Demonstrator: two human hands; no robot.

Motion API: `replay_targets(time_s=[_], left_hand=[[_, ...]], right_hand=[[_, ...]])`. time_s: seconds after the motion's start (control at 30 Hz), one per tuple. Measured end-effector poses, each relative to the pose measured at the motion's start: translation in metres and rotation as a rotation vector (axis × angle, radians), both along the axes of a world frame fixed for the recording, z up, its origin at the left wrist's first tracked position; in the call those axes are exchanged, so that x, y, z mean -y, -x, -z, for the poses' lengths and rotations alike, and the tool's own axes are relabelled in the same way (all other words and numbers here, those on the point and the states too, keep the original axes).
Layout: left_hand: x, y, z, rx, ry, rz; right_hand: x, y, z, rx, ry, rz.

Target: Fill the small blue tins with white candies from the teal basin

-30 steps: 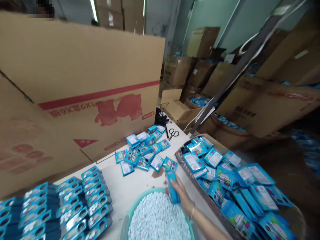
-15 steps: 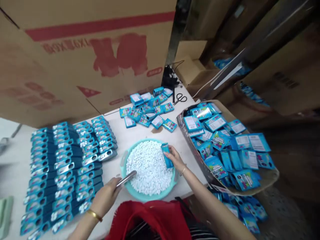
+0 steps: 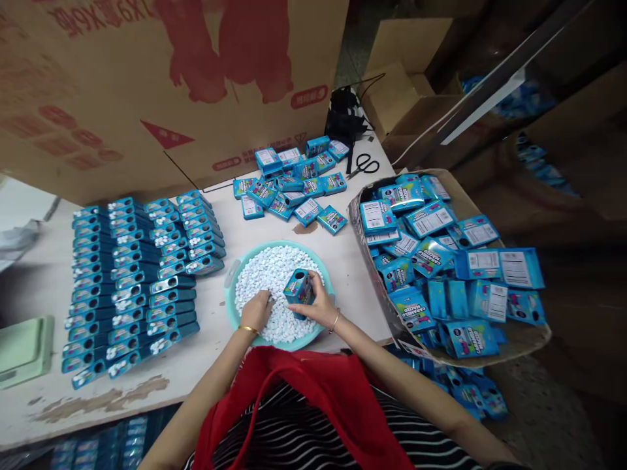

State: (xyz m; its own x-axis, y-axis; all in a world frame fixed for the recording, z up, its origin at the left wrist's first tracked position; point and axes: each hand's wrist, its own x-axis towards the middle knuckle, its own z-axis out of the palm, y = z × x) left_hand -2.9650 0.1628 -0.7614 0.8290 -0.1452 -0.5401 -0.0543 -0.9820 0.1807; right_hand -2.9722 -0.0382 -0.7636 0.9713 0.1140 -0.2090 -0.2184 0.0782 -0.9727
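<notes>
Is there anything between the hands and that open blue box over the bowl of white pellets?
Nothing visible. The right hand already grips the box above the bowl, and the left hand rests in the pellets right beside it.

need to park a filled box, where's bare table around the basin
Bare table lies near the front edge, between the rows of blue boxes and the teal basin, and in a strip right of the basin beside the cardboard tray. Behind the basin, loose boxes crowd the table.
</notes>
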Motion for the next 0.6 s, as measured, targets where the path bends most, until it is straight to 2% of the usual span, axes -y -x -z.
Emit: replay_targets(time_s=[0.1,0.17,0.33,0.4,0.47,0.6], left_hand=[[-0.006,0.003,0.004,0.024,0.077,-0.016],[-0.004,0.004,0.008,0.036,0.104,-0.042],[0.001,0.002,0.012,0.061,0.182,-0.103],[-0.004,0.001,0.005,0.069,0.235,-0.099],[-0.013,0.001,-0.008,0.075,0.288,-0.078],[-0.028,-0.002,-0.048,0.124,0.429,-0.023]], right_hand=[[0.019,0.008,-0.007,0.036,0.143,-0.018],[0.027,0.012,-0.008,0.018,0.167,-0.024],[0.04,0.02,-0.003,-0.043,0.011,0.039],[0.048,0.021,-0.001,-0.013,0.013,0.025],[0.055,0.022,-0.002,0.041,0.081,0.01],[0.058,0.019,-0.005,0.182,0.25,0.034]])
